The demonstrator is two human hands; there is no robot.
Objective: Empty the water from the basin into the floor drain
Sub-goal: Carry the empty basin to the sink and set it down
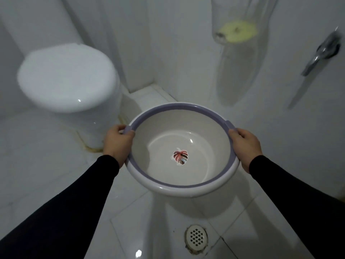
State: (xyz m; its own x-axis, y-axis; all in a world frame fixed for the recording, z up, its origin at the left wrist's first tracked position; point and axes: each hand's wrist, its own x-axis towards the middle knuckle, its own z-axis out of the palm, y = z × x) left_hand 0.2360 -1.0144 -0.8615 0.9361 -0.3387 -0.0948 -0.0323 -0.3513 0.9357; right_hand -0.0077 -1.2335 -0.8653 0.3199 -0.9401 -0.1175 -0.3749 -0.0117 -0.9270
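Note:
A round white basin (203, 189) with a purple rim and a leaf sticker on its bottom hangs level above the tiled floor. My left hand (117, 143) grips the rim's left handle. On the opposite side my right hand (246, 146) grips the right edge. Whether water lies inside I cannot tell; the bottom shows only a glint. The round white floor drain (196, 235) with a perforated cover sits in the tiles just below the basin's near edge.
A white toilet (67, 77) with its lid down stands at the left. A clear hanging bag with a yellow item (237, 31) is on the right wall, beside a chrome tap (321, 55). White floor tiles (56, 174) spread around.

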